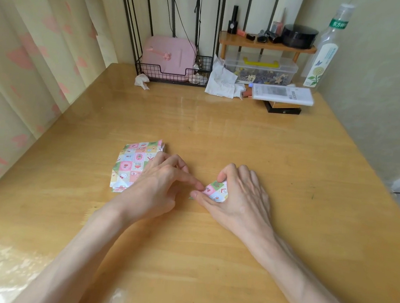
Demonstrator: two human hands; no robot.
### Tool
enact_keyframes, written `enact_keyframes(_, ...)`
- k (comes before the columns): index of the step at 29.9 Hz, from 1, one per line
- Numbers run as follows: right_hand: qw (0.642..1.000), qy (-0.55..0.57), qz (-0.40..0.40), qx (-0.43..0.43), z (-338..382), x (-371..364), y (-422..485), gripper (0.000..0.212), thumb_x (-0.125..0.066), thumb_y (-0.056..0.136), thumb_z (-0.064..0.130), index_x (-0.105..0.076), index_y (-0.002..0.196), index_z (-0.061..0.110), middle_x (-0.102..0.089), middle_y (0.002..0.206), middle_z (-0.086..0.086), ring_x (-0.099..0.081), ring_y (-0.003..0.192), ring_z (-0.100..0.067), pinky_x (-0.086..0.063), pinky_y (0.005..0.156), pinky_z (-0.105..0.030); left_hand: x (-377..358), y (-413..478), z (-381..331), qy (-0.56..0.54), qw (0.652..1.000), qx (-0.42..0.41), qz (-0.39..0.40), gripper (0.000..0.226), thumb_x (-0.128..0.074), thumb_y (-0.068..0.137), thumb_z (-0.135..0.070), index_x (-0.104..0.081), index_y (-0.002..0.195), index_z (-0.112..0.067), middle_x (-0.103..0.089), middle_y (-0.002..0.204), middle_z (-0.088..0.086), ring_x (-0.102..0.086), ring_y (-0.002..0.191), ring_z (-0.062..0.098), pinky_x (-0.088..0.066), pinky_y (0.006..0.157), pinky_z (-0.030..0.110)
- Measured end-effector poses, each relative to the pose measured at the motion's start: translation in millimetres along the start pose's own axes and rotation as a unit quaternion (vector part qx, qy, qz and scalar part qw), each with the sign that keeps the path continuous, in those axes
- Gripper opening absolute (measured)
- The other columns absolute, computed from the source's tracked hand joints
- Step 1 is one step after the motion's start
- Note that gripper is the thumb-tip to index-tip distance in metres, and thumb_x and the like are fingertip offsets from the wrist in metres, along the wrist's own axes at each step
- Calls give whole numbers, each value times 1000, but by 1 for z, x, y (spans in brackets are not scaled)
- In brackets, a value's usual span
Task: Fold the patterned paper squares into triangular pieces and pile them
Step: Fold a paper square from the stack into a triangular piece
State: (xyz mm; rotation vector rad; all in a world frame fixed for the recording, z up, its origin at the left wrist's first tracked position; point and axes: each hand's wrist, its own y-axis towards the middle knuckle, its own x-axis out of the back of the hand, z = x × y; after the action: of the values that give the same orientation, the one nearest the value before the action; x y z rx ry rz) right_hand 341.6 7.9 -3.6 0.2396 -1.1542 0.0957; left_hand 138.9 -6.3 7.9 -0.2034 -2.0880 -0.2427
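- My right hand grips the folded piece. The thumb runs along its near edge and the forefinger curls over its far corner, so the hand is closed round the paper.
- My left hand is not clenched on anything I can see. Its forefinger reaches out straight and the tip touches the left corner of the folded piece, while the other fingers are curled back. From my end I cannot tell where the left thumb is.
- The folded piece lies flat on the table, just right of the stack of paper squares. It shows a patchwork of pink, green and white squares with small fruit pictures, and my right hand hides most of its outline.
- I count one folded piece and one stack. The stack holds several sheets with offset edges, in the same patchwork print, but I cannot count them. My left hand covers its right side.
- Well beyond the stack, at the table's back edge, one wire basket holds a pink case.
- Two crumpled tissues lie by the basket, a small tissue on its left and a large tissue on its right.
- Far right of the stack, at the back, stand one wooden shelf over one clear box, and one clear bottle.
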Motion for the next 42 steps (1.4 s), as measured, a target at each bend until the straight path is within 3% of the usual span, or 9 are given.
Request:
enact_keyframes(8,1000,2,10,-22,5,0,1,71,-59,59,93,-42,99,36,-43,100,14,-45,104,-13,-36,78,-29,1,-1,-1,11,1000,-2,10,82,-45,76,14,-69,114,-55,-45,106,-16,-36,105,16,-38,101,35)
enact_keyframes(15,999,-5,20,-25,8,0,1,69,-60,60,90,-42,99,36,-41,99,13,-43,102,-14,-37,83,-30,0,-3,-5,-5,1000,-1,5,76,-29,62,-9,-71,111,-50,-43,103,-22,-36,106,12,-36,101,30)
enact_keyframes(21,996,66,54,-32,-5,5,7,61,-69,66,83,-50,105,39,-45,105,17,-44,110,-8,-34,77,-29,-3,-2,0,15,1000,-21,-11,65,-49,77,-2,-70,112,-52,-43,101,-20,-36,102,13,-35,95,26)
enact_keyframes(26,997,72,29,-9,-9,4,4,65,-72,67,80,-48,114,41,-46,107,18,-45,108,-7,-35,74,-30,-6,-1,-3,30,999,-26,-34,33,-50,82,-43,-72,106,-50,-44,99,-21,-38,102,12,-32,90,25)
enact_keyframes(30,996,85,36,-9,-10,5,5,75,-72,68,78,-44,128,43,-45,113,17,-45,115,-6,-38,79,-30,-9,0,0,47,997,-41,-48,36,-47,84,-63,-72,105,-49,-46,100,-18,-43,103,14,-42,93,33)
enact_keyframes(35,989,142,43,7,-20,8,5,73,-79,72,66,-47,133,42,-47,110,18,-51,111,-7,-48,88,-34,-9,1,2,36,997,-52,-49,34,-52,84,-67,-72,105,-50,-48,100,-18,-43,103,14,-44,95,36)
enact_keyframes(38,995,97,15,26,-22,6,4,74,-74,71,74,-48,133,42,-46,110,18,-44,111,-8,-42,91,-29,-11,1,-1,43,996,-49,-67,42,-47,84,-73,-74,102,-46,-48,99,-18,-42,102,13,-43,93,34)
enact_keyframes(42,994,106,17,23,-31,8,6,70,-72,73,74,-52,132,40,-45,111,16,-40,112,-10,-35,94,-25,-17,4,-3,61,991,-62,-98,27,-63,85,-64,-75,95,-41,-49,95,-18,-41,95,13,-45,86,37)
